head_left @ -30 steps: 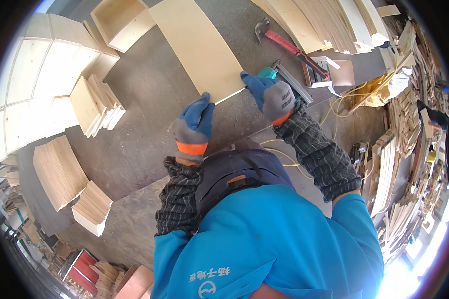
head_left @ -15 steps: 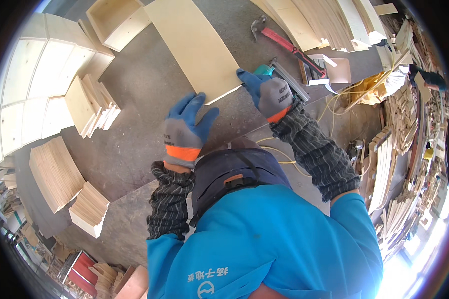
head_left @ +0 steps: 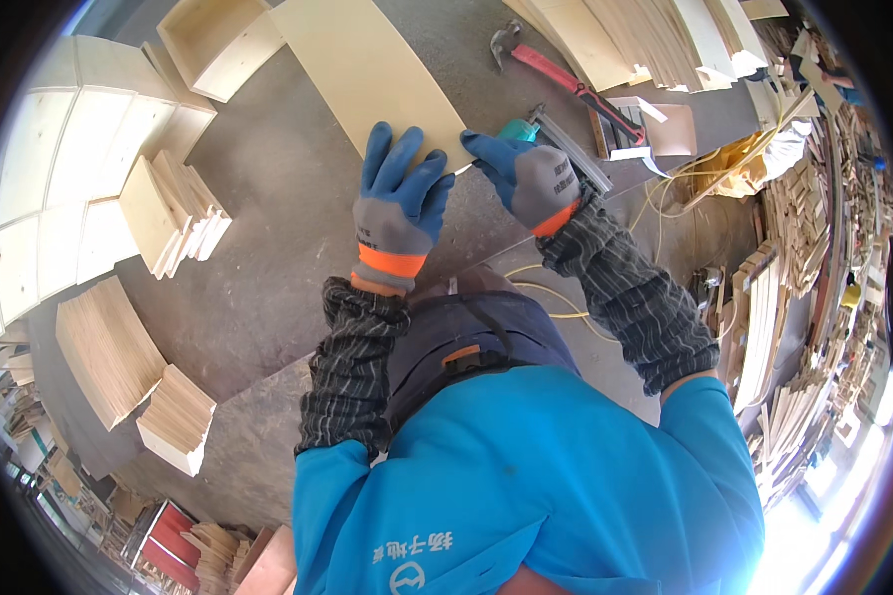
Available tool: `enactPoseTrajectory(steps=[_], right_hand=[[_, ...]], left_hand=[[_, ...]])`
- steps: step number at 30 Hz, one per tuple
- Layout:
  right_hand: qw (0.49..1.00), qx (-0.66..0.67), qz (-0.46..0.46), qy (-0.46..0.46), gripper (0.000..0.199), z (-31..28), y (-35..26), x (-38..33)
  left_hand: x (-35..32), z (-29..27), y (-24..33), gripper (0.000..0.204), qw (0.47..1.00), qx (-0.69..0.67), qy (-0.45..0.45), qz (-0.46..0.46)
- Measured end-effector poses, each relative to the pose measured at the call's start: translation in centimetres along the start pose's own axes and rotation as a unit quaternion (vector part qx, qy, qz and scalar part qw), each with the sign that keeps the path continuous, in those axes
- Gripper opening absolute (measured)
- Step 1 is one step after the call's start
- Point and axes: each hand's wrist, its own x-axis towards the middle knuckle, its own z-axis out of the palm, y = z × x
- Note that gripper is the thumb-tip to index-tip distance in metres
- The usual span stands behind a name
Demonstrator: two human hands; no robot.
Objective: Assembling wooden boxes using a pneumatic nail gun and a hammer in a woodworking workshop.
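A long pale wooden board lies at an angle on the grey work surface and runs off the top of the view. My left hand, in a blue and grey glove with an orange cuff, rests on its near end with the fingers stretched out. At the board's near right corner, my right hand pinches the edge between thumb and fingers. Just beyond the right hand lies a teal and silver nail gun, partly hidden by that hand. A claw hammer with a red and black handle lies farther off.
Open wooden boxes stand at the far left, beside small upright panels. Stacked boards lie at left, more at the far right. An open carton sits by the hammer. A yellow hose trails on the right.
My left hand has moved right and forward, from the board's near left corner onto its near end. The board has shifted slightly left and away, with my right hand still at its corner.
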Motion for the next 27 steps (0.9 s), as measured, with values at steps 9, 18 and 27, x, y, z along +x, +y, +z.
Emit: enactPoseTrajectory(steps=[9,18,27], right_hand=[[0.973,-0.028,0.229,-0.005,0.078,3.8,11.5,-7.7],[0.904,-0.251,0.309,-0.157,0.109,6.0,13.0,-6.8],[0.893,0.24,0.366,-0.104,0.061,-2.7,11.6,-7.9]], left_hand=[[0.0,0.2,0.6,0.032,0.999,-0.021,-0.006,-0.031],[-0.1,0.2,0.3,0.031,0.999,-0.032,0.004,-0.038],[-0.1,0.3,0.3,0.029,0.998,-0.044,0.024,-0.036]])
